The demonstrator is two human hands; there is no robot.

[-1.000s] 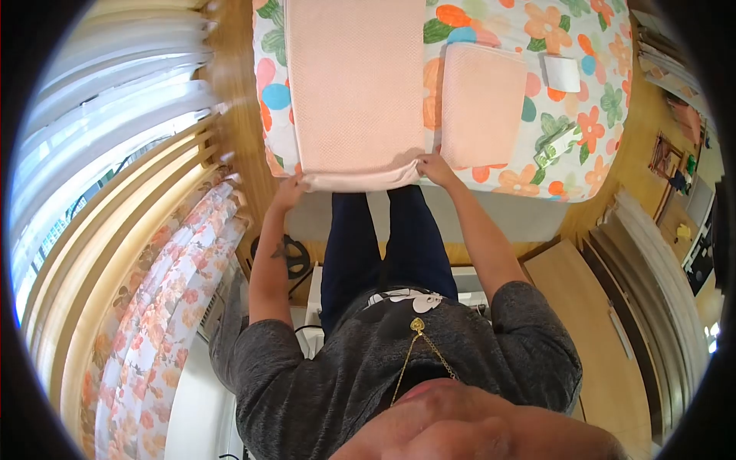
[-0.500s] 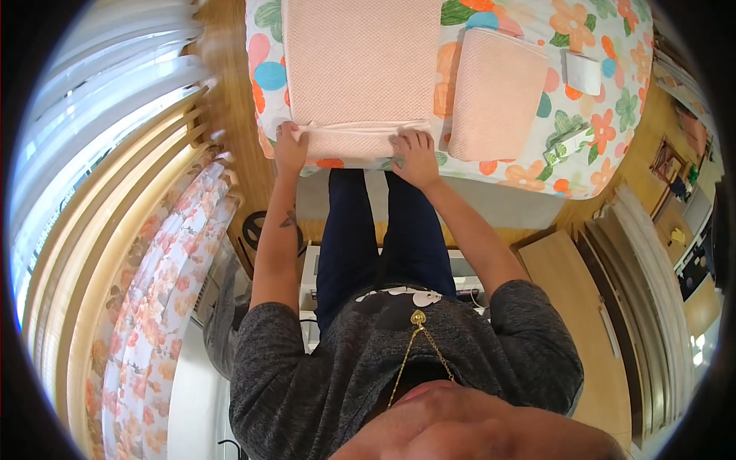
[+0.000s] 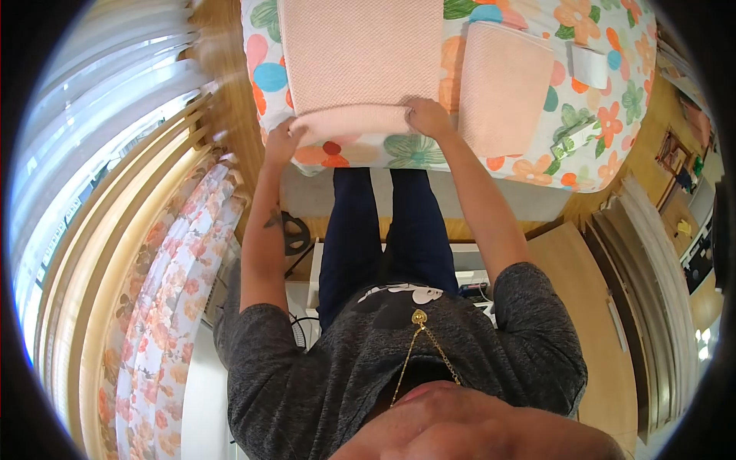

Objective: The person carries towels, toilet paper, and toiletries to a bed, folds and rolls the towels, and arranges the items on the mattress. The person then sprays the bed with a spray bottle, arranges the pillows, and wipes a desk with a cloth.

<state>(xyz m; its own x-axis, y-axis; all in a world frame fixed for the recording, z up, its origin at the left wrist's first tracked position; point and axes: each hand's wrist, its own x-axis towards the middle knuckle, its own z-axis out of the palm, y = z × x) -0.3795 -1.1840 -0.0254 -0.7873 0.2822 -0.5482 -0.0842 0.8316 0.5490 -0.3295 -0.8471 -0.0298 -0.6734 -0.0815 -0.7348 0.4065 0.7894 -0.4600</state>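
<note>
A long pink textured cloth (image 3: 360, 54) lies on the flower-patterned bed cover (image 3: 414, 153), its near edge folded over into a band. My left hand (image 3: 284, 141) is closed on the left end of that band. At the band's right end, my right hand (image 3: 428, 119) is closed on the cloth too. The band between my hands looks slightly lifted and blurred. Just right of my right hand lies a smaller folded pink cloth (image 3: 504, 88).
On the bed's right side are a white square item (image 3: 589, 67) and a green-and-white packet (image 3: 573, 140). Curtains (image 3: 169, 307) hang at the left. A wooden panel (image 3: 586, 307) stands at the lower right.
The near edge of the long cloth has been folded over and moved farther up the bed, baring more of the cover in front. My hands opened on it, then closed at its ends again.
</note>
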